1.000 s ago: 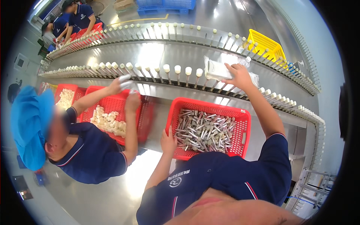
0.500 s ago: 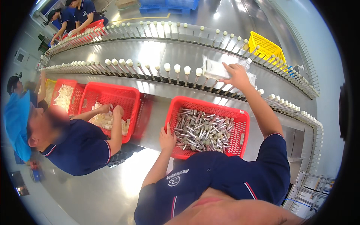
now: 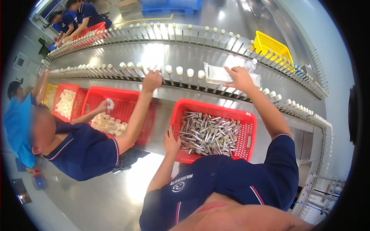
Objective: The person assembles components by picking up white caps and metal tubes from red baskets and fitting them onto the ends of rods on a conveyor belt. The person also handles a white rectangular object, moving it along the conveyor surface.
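My left hand point(image 3: 171, 142) grips the left side of a red perforated basket point(image 3: 250, 136) in front of me. The basket holds many loose metal spindles point(image 3: 208, 133) with pale round heads. Across the metal bench, my right hand point(image 3: 242, 79) lies over a clear plastic package point(image 3: 216, 74) with white contents. Its fingers are spread on top, and part of the package is hidden under the hand. The package sits beside a row of upright pins, several capped with white pieces point(image 3: 190, 72).
On my left, a co-worker reaches with one hand point(image 3: 153, 80) to the pin row, above a red basket point(image 3: 90, 98) of white pieces. A yellow basket point(image 3: 273, 44) stands beyond the far pin row. Other people work at the far left.
The package under my right hand has shifted slightly left. The co-worker's one hand has risen from the basket to the pins; the other lifts a white piece. My left hand stays put.
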A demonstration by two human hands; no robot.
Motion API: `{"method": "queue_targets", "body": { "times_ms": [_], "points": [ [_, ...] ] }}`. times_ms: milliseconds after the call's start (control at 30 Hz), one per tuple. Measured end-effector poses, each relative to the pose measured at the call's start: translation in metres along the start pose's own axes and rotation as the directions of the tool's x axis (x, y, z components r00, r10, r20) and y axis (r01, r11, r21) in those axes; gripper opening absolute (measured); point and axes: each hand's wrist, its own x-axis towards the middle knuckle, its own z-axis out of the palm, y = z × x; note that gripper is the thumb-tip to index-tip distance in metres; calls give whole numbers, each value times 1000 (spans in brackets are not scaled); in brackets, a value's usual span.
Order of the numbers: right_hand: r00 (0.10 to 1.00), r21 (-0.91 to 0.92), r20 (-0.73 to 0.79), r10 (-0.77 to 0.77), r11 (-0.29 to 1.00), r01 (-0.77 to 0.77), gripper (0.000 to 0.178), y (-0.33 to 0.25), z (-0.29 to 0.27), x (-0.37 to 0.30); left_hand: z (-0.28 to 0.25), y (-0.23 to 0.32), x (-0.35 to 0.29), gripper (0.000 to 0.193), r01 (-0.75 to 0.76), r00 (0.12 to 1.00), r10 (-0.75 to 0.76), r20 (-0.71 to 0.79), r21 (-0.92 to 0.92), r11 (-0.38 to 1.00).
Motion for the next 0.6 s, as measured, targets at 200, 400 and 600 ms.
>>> {"method": "queue_targets", "body": {
  "times_ms": [200, 400, 600],
  "points": [
    [990, 31, -139, 2, 1000, 2, 78, 5, -6, 5, 6, -1, 2, 77, 30, 999, -30, 15, -3, 1000],
    [1000, -18, -23, 17, 1000, -18, 77, 11, 3, -3, 15, -10, 5, 73, -32, 996, 29, -79, -37, 999],
    [995, 43, -84, 57, 998, -54, 77, 3, -4, 2, 0, 1, 5, 73, 14, 1000, -14, -15, -8, 1000]
  ]
}}
